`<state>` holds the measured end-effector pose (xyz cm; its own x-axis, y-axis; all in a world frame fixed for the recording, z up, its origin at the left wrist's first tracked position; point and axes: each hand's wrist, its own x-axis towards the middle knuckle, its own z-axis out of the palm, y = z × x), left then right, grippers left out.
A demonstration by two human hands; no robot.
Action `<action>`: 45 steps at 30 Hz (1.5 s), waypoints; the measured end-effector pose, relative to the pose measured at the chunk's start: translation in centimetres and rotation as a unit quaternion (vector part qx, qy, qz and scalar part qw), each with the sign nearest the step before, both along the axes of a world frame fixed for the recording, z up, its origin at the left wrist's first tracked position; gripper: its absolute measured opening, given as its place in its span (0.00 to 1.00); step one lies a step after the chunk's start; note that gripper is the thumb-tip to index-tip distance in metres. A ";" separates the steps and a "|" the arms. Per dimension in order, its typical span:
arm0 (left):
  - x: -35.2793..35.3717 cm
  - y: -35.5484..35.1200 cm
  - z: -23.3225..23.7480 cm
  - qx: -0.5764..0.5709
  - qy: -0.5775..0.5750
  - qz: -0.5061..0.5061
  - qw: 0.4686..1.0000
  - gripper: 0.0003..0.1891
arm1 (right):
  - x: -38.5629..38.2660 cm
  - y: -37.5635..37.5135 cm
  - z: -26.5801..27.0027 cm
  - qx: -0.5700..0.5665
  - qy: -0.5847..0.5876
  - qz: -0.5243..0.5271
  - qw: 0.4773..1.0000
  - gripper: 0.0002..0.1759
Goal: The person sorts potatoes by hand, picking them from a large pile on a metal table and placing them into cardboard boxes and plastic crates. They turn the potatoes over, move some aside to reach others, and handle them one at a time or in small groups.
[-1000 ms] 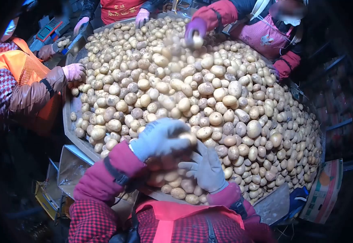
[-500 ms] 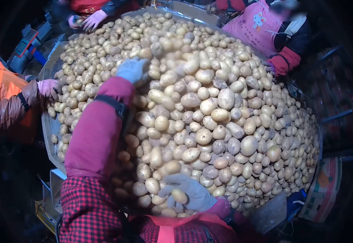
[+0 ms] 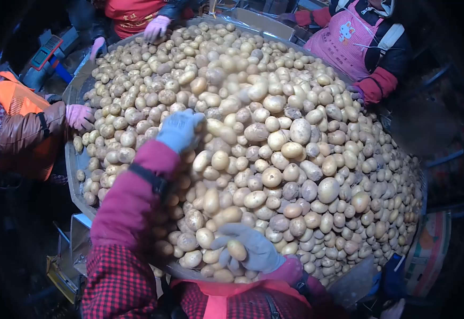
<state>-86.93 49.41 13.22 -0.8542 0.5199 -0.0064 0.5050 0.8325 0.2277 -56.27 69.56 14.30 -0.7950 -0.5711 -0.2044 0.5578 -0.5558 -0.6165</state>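
Note:
A big heap of pale, soil-dusted potatoes (image 3: 301,130) fills the table in front of me. My left hand (image 3: 181,130), in a grey-blue glove, reaches over the heap left of centre. Its fingers stretch to the right and touch the potatoes there; I see nothing held in them. Close to my body, my right hand (image 3: 256,249) in a grey glove is low over the near edge of the heap. A single small oval potato (image 3: 236,250) is held in its curled fingers.
The metal table rim (image 3: 74,183) runs round the heap. Co-workers stand around it: a pink-gloved hand (image 3: 80,117) at left, another (image 3: 157,28) at the back, a person in a pink apron (image 3: 344,40) at back right. A printed carton (image 3: 428,254) stands at lower right.
My left hand has moved down, nearer to me, over the potatoes. My right hand keeps its potato in nearly the same place. The co-worker's hand at the back has shifted right; the view has tilted slightly.

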 end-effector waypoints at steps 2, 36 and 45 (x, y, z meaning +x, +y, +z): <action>1.9 -0.7 0.5 0.054 -0.007 0.027 0.998 0.21 | -0.1 -0.1 0.2 0.024 0.044 -0.009 0.999 0.43; 35.5 -24.7 -7.3 0.242 0.185 0.503 0.809 0.25 | 0.4 -0.9 -0.7 0.047 0.133 -0.060 0.988 0.32; 19.1 -21.7 -2.9 0.014 0.031 0.282 0.959 0.29 | 0.4 -1.3 -0.1 0.006 0.036 -0.084 0.996 0.30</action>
